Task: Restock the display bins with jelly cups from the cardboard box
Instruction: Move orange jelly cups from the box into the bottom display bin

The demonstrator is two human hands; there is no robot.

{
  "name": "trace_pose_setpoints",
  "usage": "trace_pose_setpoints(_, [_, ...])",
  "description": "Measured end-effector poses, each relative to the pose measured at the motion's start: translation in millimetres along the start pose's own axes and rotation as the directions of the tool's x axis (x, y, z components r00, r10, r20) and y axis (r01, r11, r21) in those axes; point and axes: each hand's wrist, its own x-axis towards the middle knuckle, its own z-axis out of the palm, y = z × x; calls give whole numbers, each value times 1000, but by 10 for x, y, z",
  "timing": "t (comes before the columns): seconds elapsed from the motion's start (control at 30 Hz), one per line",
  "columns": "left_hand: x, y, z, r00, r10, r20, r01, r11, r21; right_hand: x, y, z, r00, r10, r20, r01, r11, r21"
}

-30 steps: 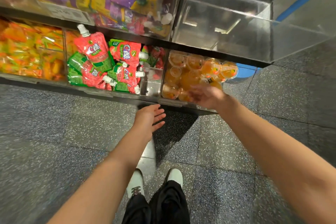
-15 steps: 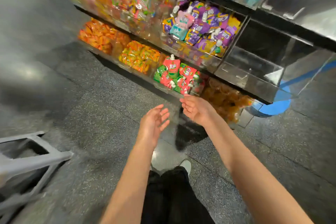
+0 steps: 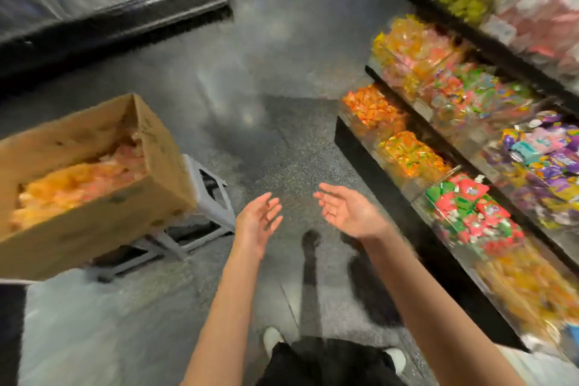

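A: Head view: why are both hands bare?
B: The left hand and right hand spread wide, holding nothing, probably ready to scoop jelly cups from the cardboard box, propped on a stool near the display bins.

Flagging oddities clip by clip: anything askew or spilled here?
The cardboard box sits tilted on a small grey stool, overhanging it. Nothing looks spilled; both hands are empty.

A cardboard box holding jelly cups rests on a stool at left, with display bins along the right and both empty hands between them.
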Motion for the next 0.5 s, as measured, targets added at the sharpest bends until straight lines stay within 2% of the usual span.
trace_pose_setpoints(0.1, [90, 517, -764, 997, 54, -54, -57, 997, -43, 293, 322, 789, 998, 16, 53, -13, 998, -69])
trace_pose_setpoints(0.27, [239, 1277, -1950, 966, 110, -233, -143, 981, -130, 751, 800, 2143, 991, 82, 102, -52, 962, -267])
trace_pose_setpoints(0.37, [296, 1620, -2592, 939, 144, -311, -207, 961, -181, 994, 1050, 2869, 980, 152, 130, -95, 925, -367])
trace_pose_setpoints(0.5, [419, 1939, -3321, 898, 208, -387, -288, 944, -161, 1366, 1390, 3645, 959, 225, 174, -104, 847, -521])
